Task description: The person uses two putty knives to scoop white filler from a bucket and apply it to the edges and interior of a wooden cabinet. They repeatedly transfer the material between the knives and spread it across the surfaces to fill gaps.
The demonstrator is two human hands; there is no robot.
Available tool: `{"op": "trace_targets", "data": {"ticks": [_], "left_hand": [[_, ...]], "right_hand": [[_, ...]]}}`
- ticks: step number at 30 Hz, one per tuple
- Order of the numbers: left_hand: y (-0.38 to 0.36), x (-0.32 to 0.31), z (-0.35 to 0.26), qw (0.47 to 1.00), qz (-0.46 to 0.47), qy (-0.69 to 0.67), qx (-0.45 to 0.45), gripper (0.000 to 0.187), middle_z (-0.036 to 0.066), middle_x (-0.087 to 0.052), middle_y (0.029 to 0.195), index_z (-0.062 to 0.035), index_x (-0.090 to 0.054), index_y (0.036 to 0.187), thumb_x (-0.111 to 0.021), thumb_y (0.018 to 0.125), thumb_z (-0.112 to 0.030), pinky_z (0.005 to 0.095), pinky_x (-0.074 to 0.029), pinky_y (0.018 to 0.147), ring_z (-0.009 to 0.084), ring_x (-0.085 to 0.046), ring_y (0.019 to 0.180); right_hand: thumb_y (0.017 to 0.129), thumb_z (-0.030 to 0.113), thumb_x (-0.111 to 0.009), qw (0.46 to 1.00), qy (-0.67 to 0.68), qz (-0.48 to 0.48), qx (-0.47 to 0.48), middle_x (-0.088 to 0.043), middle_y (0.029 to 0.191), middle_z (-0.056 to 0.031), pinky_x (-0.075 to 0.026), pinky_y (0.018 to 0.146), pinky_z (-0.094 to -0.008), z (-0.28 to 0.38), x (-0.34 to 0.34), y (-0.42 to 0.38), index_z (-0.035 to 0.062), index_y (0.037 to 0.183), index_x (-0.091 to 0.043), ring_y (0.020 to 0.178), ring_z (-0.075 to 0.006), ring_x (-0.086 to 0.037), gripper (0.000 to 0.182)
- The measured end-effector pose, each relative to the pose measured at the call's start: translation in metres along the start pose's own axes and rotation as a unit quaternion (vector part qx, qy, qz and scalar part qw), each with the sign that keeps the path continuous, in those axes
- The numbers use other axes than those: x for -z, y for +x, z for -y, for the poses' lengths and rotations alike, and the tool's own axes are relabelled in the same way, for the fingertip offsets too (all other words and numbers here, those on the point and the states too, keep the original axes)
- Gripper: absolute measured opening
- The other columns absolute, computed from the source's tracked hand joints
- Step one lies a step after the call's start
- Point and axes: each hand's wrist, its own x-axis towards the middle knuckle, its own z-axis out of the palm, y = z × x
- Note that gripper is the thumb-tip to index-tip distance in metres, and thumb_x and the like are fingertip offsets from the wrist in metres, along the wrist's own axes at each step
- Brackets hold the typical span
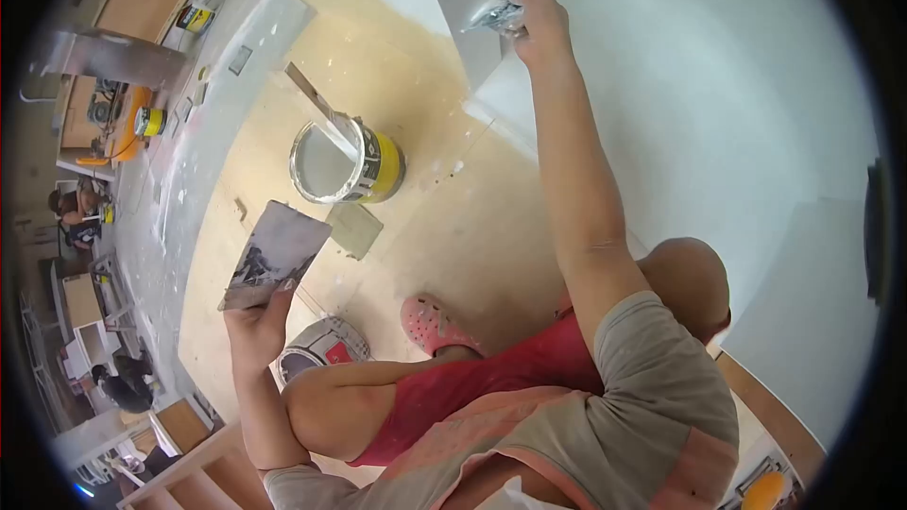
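My left hand (pixel 257 329) is closed on the lower edge of a flat rectangular putty board (pixel 282 244), grey with dark smears. Up at the white panel (pixel 680 85), my right hand (pixel 543 26) grips a putty-smeared scraper (pixel 501 9) near the panel's inner edge. Its handle is mostly hidden by my fingers. Between the hands stands a large open can (pixel 383 170), yellow and black, containing pale grey putty or paint (pixel 321 161). A wooden stirring stick (pixel 321 113) leans out over its rim.
A greenish square pad (pixel 355 230) lies beside the can. A second bucket (pixel 326 345) stands by my knee, near my pink clog (pixel 436 323). Further cans (pixel 149 121) line the far left floor. Another person (pixel 80 208) is in the background, with wooden cabinets (pixel 184 425) lower left.
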Motion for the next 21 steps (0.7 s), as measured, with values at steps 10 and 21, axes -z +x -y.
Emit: {"op": "trace_targets", "data": {"ticks": [10,21], "left_hand": [[0.030,-0.011,-0.008,0.988,0.036,-0.113,-0.094,0.021,0.007,-0.060,0.086,0.0060,-0.056,0.092,-0.048,0.073,0.007,0.0239,-0.042,0.069,0.0122,-0.054,0.080],[0.080,-0.038,-0.048,0.739,0.147,-0.655,0.063,0.053,0.014,-0.051,0.105,0.0018,-0.036,0.117,-0.043,0.065,0.010,0.0330,-0.048,0.072,0.0227,-0.054,0.092]], "right_hand": [[0.076,0.003,-0.046,0.991,-0.064,0.098,0.062,-0.051,0.100,-0.0161,-0.048,0.074,-0.0420,0.124,-0.108,-0.022,0.0039,0.106,-0.045,0.088,-0.0303,-0.054,0.029],[0.072,-0.008,-0.050,0.830,-0.317,0.357,0.290,-0.056,0.104,-0.0110,-0.044,0.083,-0.0328,0.115,-0.088,-0.197,0.0017,0.105,-0.053,0.100,-0.0220,-0.052,0.034]]}}
